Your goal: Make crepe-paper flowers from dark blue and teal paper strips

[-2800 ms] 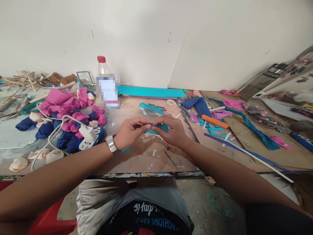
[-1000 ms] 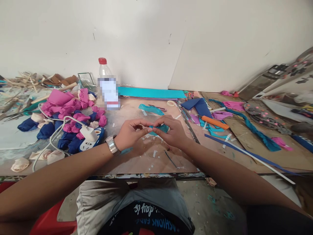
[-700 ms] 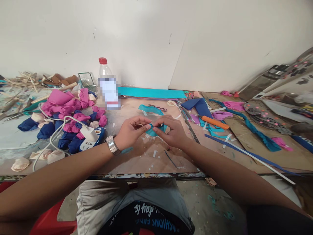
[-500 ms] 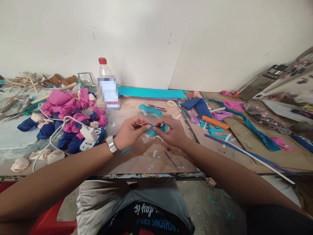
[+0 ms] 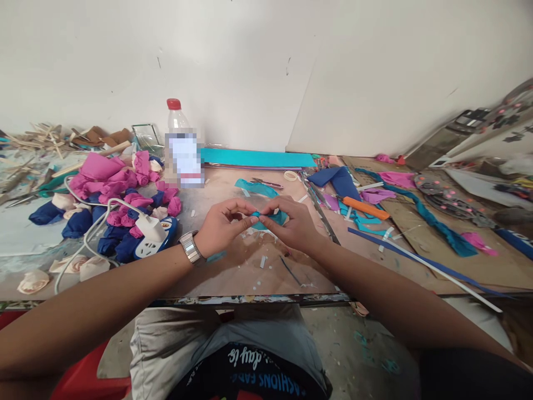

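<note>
A teal crepe paper strip curves over the brown work surface behind and under my hands. One end of it is bunched into a small twist between my fingertips. My left hand, with a metal watch at the wrist, pinches that twist from the left. From the right, my right hand pinches the same piece, thumb and forefinger close to the left thumb. Fingers hide most of the twist. Just beyond lie a craft knife and a roll of tape.
Pink, navy and cream crepe paper flowers are heaped at left beside a power strip with a white cable. A bottle stands behind a phone. An orange cutter and a white stick lie at right.
Both hands stay almost in place, with small finger shifts around the pinched teal paper. The strip has moved very slightly; nothing else visibly differs.
</note>
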Demonstrator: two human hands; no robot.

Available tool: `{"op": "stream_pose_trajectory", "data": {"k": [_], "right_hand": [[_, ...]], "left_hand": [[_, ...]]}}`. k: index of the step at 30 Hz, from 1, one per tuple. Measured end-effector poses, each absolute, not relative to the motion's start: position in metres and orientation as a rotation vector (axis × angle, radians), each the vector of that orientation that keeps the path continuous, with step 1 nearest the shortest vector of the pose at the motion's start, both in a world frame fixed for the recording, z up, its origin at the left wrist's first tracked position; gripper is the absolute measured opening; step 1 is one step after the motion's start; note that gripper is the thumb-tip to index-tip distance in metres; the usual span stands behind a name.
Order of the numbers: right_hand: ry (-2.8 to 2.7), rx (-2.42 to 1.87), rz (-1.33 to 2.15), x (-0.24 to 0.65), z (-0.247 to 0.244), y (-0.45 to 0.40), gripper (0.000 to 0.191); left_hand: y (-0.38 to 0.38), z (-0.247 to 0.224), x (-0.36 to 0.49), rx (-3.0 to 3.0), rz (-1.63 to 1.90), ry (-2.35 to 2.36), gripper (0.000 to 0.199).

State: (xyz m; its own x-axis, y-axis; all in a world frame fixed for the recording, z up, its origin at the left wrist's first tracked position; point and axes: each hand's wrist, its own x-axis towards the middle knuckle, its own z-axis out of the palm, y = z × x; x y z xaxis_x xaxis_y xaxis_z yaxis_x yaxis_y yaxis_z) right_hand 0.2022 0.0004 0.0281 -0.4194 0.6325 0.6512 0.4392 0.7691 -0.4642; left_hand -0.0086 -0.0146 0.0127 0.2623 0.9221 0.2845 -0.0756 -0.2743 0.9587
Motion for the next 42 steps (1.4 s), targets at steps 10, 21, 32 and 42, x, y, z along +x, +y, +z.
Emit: {"op": "stream_pose_trajectory", "data": {"k": [10, 21, 32, 42], "right_hand": [[-2.054, -0.810, 0.321, 0.2023, 0.0249, 0.0009, 0.023], [-2.050, -0.845, 0.322, 0.2015, 0.0259, 0.0004, 0.029], [-2.096, -0.800, 0.296, 0.2041, 0.0271, 0.0004, 0.020], [-2.118, -0.773, 0.265, 0.2038, 0.0267, 0.0006, 0.016]], "left_hand": [[-0.0148, 0.0155, -0.0080, 1.517, 1.207, 0.836, 0.031], [-0.0164, 0.0197, -0.0109, 1.606, 1.125, 0.909, 0.035], [-0.0139, 0.0212, -0.0106, 1.448, 1.210, 0.832, 0.032], [-0.0160, 0.0220, -0.0112, 1.558, 1.185, 0.848, 0.028]]}}
